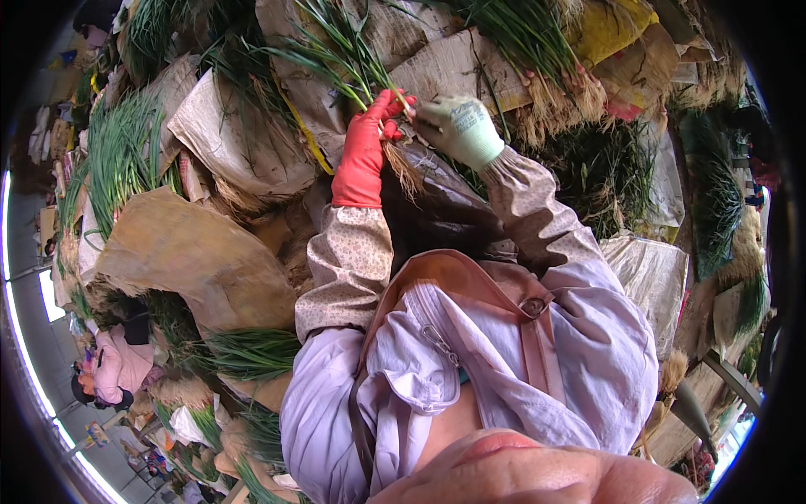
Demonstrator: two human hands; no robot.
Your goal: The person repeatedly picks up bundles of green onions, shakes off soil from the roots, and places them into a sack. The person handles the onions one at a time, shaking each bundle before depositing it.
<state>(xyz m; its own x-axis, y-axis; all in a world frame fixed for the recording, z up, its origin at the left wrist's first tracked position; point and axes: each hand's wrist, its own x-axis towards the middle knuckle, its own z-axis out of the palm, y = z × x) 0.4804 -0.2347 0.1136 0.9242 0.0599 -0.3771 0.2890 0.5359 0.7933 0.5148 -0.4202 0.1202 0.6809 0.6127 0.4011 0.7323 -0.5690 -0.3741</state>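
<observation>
My left hand [371,142], in a red rubber glove, holds a few leafy stalks that look like green onions [362,63]. Their leaves point away from me, and pale stringy roots [403,169] hang below the glove. My right hand [456,123], in a pale green coated work glove bearing print, has its fingers curled at the lower end of one stalk, next to the red fingertips. What lies between those fingers is partly hidden. Below both hands is a dark, shiny sheet [447,208] over my lap.
Bundled green onions with roots [554,69] lie at upper right, and more green bundles [126,148] at left. Woven sacks [245,138] and a brown sheet [195,258] cover parts of the pile. Loose leaves [598,170] lie at right. Another person [119,365] is at lower left.
</observation>
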